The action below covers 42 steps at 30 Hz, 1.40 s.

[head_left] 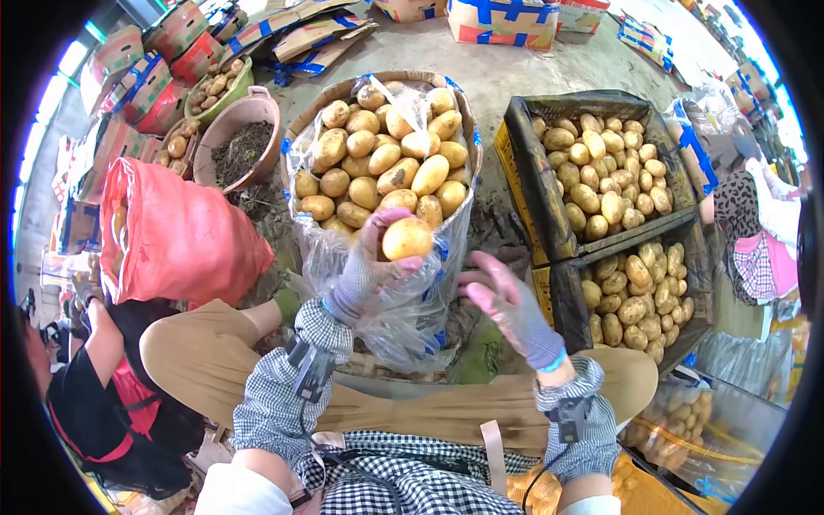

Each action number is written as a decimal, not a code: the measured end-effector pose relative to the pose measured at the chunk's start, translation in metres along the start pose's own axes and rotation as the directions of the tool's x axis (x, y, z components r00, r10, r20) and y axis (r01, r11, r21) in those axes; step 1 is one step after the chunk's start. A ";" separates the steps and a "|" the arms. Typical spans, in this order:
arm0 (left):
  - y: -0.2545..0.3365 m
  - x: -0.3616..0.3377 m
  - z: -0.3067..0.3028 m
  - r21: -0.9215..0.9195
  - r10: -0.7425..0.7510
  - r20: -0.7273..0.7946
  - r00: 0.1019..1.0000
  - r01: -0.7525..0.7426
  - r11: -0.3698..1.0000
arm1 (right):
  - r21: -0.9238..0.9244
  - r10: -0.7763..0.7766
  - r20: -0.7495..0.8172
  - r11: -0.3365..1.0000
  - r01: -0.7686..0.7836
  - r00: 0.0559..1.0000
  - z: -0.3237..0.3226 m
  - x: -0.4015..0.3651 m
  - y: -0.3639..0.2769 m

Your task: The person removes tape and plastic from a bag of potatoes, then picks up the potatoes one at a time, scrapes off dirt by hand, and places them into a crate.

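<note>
My left hand (371,257), in a purple-grey glove, grips a potato (407,239) at the near edge of a box lined with clear plastic (386,300). That box is heaped with potatoes (364,165). To the right, my right hand (513,305), gloved the same way, is held up with its fingers apart and nothing in it. It is between the lined box and the dark crates. Both forearms wear checked sleeve covers with a small black device strapped on each.
Two dark crates (562,215) of potatoes stand at my right. On the left are a red sack (184,232), a pink tub (270,116) holding dark soil-like matter, and stacked cartons (176,39). A person in dark clothes (129,403) sits at left. A bag of potatoes (687,429) lies lower right.
</note>
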<state>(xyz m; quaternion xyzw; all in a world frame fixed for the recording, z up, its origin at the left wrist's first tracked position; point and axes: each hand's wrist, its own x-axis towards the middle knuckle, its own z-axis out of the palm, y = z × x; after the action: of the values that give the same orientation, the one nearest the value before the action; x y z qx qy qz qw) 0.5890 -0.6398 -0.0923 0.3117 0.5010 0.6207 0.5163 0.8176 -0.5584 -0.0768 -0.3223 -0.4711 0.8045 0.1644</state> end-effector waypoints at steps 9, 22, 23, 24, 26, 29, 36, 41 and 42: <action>-0.011 -0.011 0.047 -0.289 -0.072 0.238 0.969 0.141 0.947 | -0.468 -0.531 -0.136 0.779 0.418 0.837 0.007 0.003 0.000; -0.048 0.004 0.050 0.605 0.137 0.206 0.969 -0.236 0.760 | -0.945 -0.692 -0.079 0.281 0.167 0.718 -0.034 -0.029 -0.026; -0.036 0.013 0.040 0.793 0.295 0.139 0.945 -0.285 0.539 | -0.972 -0.700 -0.179 0.234 -0.015 0.691 -0.051 -0.039 -0.029; -0.022 0.023 0.029 0.925 0.453 0.116 0.884 -0.262 0.274 | -0.966 -0.652 -0.236 0.079 -0.246 0.720 -0.070 -0.049 -0.038; -0.024 0.047 0.001 0.977 0.334 -0.127 0.934 0.059 0.205 | -0.862 -0.721 -0.353 0.004 -0.507 0.596 -0.095 -0.062 -0.038; -0.043 0.075 -0.030 0.946 0.217 -0.184 0.959 0.113 0.302 | -0.757 -0.629 -0.492 0.650 0.061 0.601 -0.089 -0.050 -0.036; -0.014 0.047 -0.026 -0.456 -0.205 -0.025 0.978 0.171 0.874 | -0.727 -0.609 -0.034 0.560 0.398 0.793 -0.033 -0.014 -0.008; 0.002 0.011 0.016 -0.456 -0.121 0.144 0.982 0.174 0.873 | -0.368 -0.250 -0.075 0.907 0.206 0.965 -0.001 -0.005 0.002; 0.001 0.008 0.022 -0.450 -0.091 0.197 0.976 0.173 0.876 | -0.133 -0.214 -0.066 0.970 0.204 0.975 0.007 -0.003 -0.001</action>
<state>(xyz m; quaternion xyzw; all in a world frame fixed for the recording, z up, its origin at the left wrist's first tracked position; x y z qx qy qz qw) 0.6065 -0.6258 -0.0853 0.1956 0.3125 0.6569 0.6577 0.8152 -0.5637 -0.0724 -0.3124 -0.5452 0.7379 0.2463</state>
